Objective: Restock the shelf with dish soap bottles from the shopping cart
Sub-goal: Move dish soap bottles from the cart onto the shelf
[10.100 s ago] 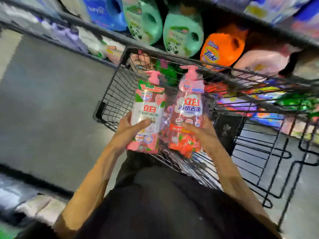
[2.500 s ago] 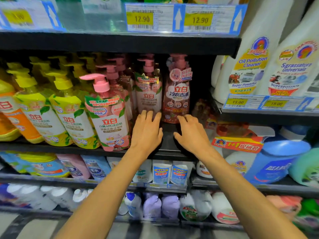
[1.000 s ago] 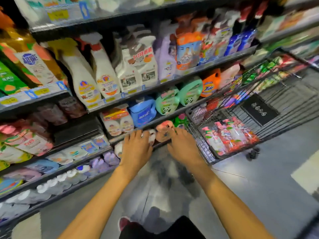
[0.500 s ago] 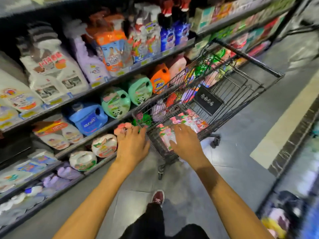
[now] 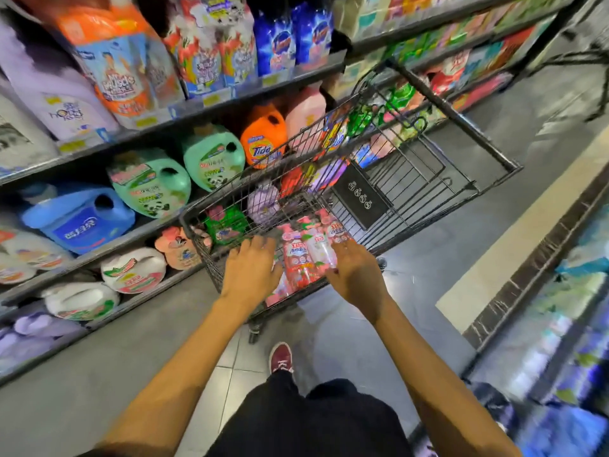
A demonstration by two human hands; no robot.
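Note:
A black wire shopping cart (image 5: 461, 120) stands in the aisle beside the shelves. Several pink dish soap bottles (image 5: 304, 255) with pump tops lie in its near end. My left hand (image 5: 252, 268) hovers over the cart's near rim just left of the bottles, fingers spread and holding nothing. My right hand (image 5: 354, 272) reaches in from the right, its fingers straight and at the side of the bottles; I cannot tell whether they touch. The dish soap shelf itself is out of view.
Shelves (image 5: 211, 107) on the left carry detergent jugs: an orange Tide jug (image 5: 263, 140), green jugs (image 5: 214, 159), a blue jug (image 5: 79, 219) and refill bags. A black child-seat flap (image 5: 361, 196) sits mid-cart. Grey floor (image 5: 445, 232) stretches to the right. My red shoe (image 5: 281, 357) is below.
I have turned from the dish soap shelf, where two bottles were set down, to the cart. Both empty hands have moved over the cart's near end, down to the bottles.

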